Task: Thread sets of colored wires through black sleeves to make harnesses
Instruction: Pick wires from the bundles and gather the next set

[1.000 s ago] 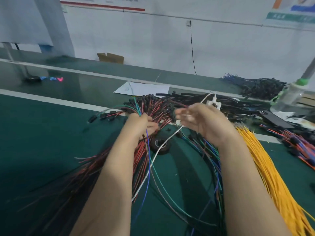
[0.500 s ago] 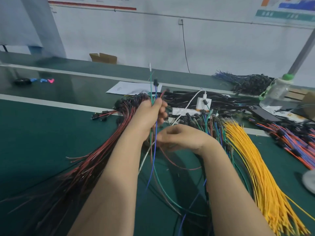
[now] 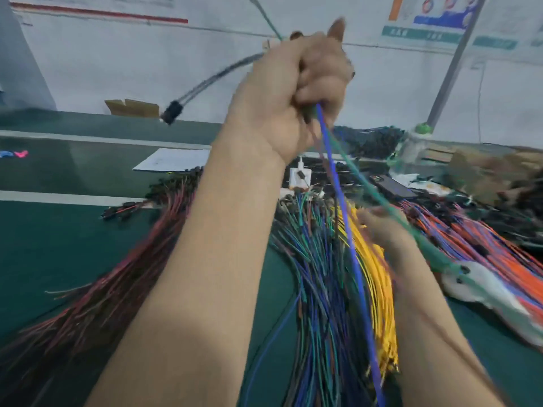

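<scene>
Blue and green wires (image 3: 338, 186) were clenched high in the left hand (image 3: 293, 89)
Forearm stood steep, fingers curled round them; right hand (image 3: 382, 227) sat low by yellow wires (image 3: 379, 289); too blurred to tell its grip

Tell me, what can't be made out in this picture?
Head view:
- Wires: the left hand gripping them hides whether they're sleeved.
- Right hand: motion blur hides what, if anything, it holds.
- Black plug: blurred, shape unclear.
- Poster: cut by the top edge, text too blurred.
</scene>
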A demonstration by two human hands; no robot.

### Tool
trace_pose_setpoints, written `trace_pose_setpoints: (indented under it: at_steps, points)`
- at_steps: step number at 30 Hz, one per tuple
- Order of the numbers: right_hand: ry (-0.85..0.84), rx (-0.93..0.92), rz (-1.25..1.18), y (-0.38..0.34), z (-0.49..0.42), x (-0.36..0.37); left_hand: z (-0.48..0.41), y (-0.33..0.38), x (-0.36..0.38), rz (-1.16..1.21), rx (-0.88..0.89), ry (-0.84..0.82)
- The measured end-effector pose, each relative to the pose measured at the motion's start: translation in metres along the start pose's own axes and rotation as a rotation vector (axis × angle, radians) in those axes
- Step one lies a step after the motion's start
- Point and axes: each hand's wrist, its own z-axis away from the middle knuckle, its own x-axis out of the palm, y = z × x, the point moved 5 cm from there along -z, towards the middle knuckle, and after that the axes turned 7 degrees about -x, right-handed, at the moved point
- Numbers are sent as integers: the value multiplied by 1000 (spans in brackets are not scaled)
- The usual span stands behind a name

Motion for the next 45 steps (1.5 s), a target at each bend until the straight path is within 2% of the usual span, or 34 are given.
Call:
trace_pose_setpoints:
  at_steps: [1,3,5,7,11,15,17,19,21,24,25,28,30,31,33,35,36,37,39,41,43,45]
  points:
    - [9,9,192,13,1,-9,-9,-20,-10,44,-89,-9]
    - [-29,68,409,35,9,-8,-22,-63,-40,-58,-176,80]
    - [-68,92,560,51,19,-1,-27,-95,-73,-140,-241,201]
    - [-33,38,630,57,23,2,-30,-116,-102,-182,-270,300]
    - [54,-15,611,59,21,1,-33,-131,-146,-166,-260,416]
    - [196,-9,382,55,25,-12,-28,-137,-171,-58,-239,462]
    - [292,-101,264,38,27,-20,-26,-142,-175,-64,-223,509]
    - [312,-223,126,11,32,-22,-26,-149,-176,-84,-202,553]
    - [130,-331,140,-15,40,-10,-29,-154,-171,-63,-198,539]
    - [-352,-381,395,-37,59,24,-34,-152,-159,-55,-229,475]
    - [-441,-399,438,-42,65,30,-36,-149,-154,-58,-246,454]
    - [-490,-497,366,-59,75,26,-40,-134,-135,-43,-206,448]
    - [-549,-481,71,-62,79,12,-41,-113,-117,74,-112,377]
    - [-545,-440,-108,-60,78,0,-37,-100,-103,159,-84,291]
    - [-341,-336,-274,-41,63,-30,-36,-63,-75,339,-113,48]
    - [5,-232,-56,-8,40,-65,-41,-35,-52,360,-145,-96]
    - [136,-163,137,9,30,-81,-44,-27,-47,304,-168,-111]
    - [198,-92,315,24,22,-92,-47,-28,-40,280,-214,-151]
    - [159,5,546,45,5,-101,-55,-45,-19,293,-272,-208]
    - [89,36,651,54,-11,-100,-71,-72,-8,241,-267,-127]
    - [35,39,713,57,-28,-94,-99,-102,-20,-70,-234,37]
    - [-41,67,763,64,-42,-85,-121,-138,-38,-288,-291,179]
